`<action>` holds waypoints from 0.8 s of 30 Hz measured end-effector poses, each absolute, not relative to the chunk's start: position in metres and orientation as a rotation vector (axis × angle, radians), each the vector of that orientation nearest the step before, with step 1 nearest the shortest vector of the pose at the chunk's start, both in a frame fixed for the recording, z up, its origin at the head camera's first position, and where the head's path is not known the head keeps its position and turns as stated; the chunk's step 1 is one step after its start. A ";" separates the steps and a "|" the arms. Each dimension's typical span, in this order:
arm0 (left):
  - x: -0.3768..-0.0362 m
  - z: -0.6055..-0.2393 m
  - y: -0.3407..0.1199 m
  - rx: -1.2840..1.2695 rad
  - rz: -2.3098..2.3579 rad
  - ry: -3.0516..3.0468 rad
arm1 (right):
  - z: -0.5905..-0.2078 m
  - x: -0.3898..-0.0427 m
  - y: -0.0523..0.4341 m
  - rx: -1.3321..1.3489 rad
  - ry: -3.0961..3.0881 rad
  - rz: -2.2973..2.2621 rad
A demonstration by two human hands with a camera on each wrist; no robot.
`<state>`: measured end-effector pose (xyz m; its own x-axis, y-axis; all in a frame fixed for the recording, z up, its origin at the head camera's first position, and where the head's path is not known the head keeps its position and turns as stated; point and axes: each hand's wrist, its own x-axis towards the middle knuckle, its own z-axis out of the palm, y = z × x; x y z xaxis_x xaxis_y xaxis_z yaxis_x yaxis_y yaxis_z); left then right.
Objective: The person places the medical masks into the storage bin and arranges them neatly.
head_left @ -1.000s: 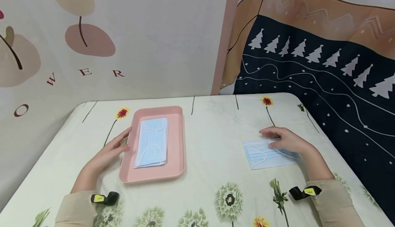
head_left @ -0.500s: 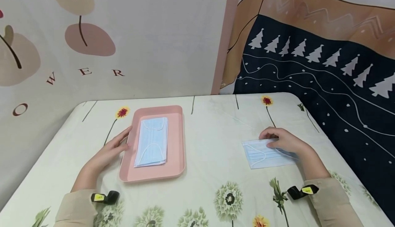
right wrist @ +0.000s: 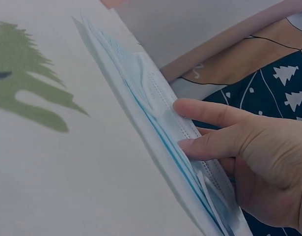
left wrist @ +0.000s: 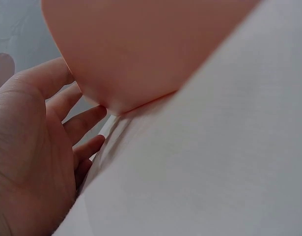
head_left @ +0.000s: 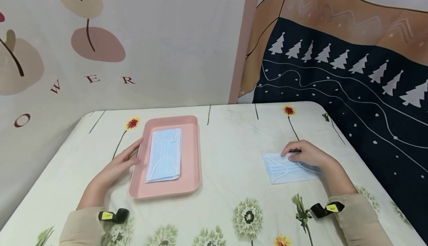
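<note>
A pink tray (head_left: 190,157) holds a stack of light-blue face masks (head_left: 164,155) with white ear loops. My left hand (head_left: 118,166) lies along the tray's left side, fingers extended; in the left wrist view the fingertips (left wrist: 99,112) meet the tray's edge (left wrist: 126,54). At the right, a single blue face mask (head_left: 281,173) lies on the table. Over its upper edge is my right hand (head_left: 309,154), with the thumb on the mask and the index fingertip at the edge, a gap between them. The right wrist view shows this mask (right wrist: 155,132) lengthwise beneath the thumb.
A white cloth with printed flowers covers the table (head_left: 230,153). Behind it hang a pale printed curtain (head_left: 180,52) and, at the right, a dark one with white trees (head_left: 334,82). Each sleeve carries a small black wrist camera (head_left: 115,215).
My right hand's fingers have come down and drawn closer to the thumb at the mask's upper edge. The left hand, the tray and the stack stay where they were.
</note>
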<state>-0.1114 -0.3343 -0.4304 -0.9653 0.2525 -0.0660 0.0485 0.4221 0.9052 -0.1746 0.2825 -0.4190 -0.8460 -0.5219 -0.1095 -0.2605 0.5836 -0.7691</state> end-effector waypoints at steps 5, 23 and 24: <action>-0.111 -0.431 -0.335 0.262 1.570 2.487 | -0.418 -0.173 0.283 -0.655 2.494 -1.111; -0.112 -0.431 -0.334 0.268 1.580 2.479 | -0.403 -0.166 0.276 -0.605 2.529 -1.171; -0.112 -0.431 -0.335 0.268 1.582 2.476 | -0.402 -0.165 0.274 -0.594 2.528 -1.181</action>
<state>-0.1119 -0.3345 -0.4314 -0.9656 0.2525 -0.0625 0.0494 0.4138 0.9090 -0.1652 0.2744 -0.4021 -0.8738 -0.4791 -0.0834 -0.2434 0.5793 -0.7780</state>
